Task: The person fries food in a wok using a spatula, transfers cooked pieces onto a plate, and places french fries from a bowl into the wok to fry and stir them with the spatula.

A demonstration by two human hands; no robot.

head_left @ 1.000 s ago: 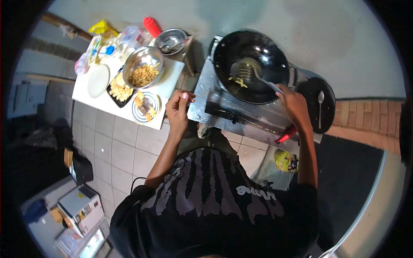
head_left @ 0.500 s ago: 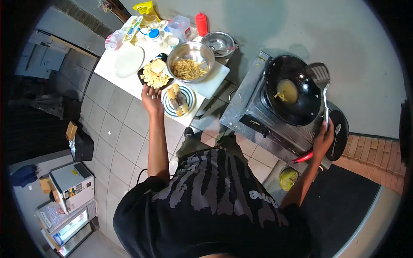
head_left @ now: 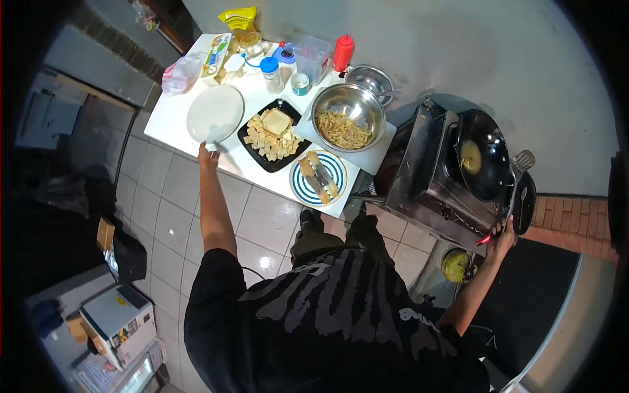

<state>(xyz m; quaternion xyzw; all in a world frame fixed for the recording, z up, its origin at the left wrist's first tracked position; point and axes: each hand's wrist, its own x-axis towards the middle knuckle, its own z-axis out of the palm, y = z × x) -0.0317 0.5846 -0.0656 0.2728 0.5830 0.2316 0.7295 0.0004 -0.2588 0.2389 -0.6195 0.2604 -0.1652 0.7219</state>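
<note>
My left hand [head_left: 208, 155] is at the near rim of a white plate [head_left: 215, 112], its fingers closed at the edge. To the right of that plate, a black square plate [head_left: 265, 162] bears cut pale pieces and a square slice of bread. My right hand [head_left: 503, 237] is wrapped around the handle of a slotted spatula [head_left: 523, 161], held upright beside the wok. The black wok [head_left: 487, 180] sits on the stove and holds yellowish liquid with a few fries [head_left: 469, 161] in it.
A steel bowl of fries [head_left: 347, 130] stands on a cutting board. Near the table corner, a blue-ringed plate [head_left: 297, 190] carries filled rolls. Behind are a red squeeze bottle [head_left: 343, 54], a clear container [head_left: 312, 60] and a blue-lidded jar [head_left: 272, 75]. The stove [head_left: 426, 203] is at right.
My left hand has moved from the black plate leftward to the white plate's rim. My right hand still holds the spatula, lowered slightly beside the wok. The view has shifted.
</note>
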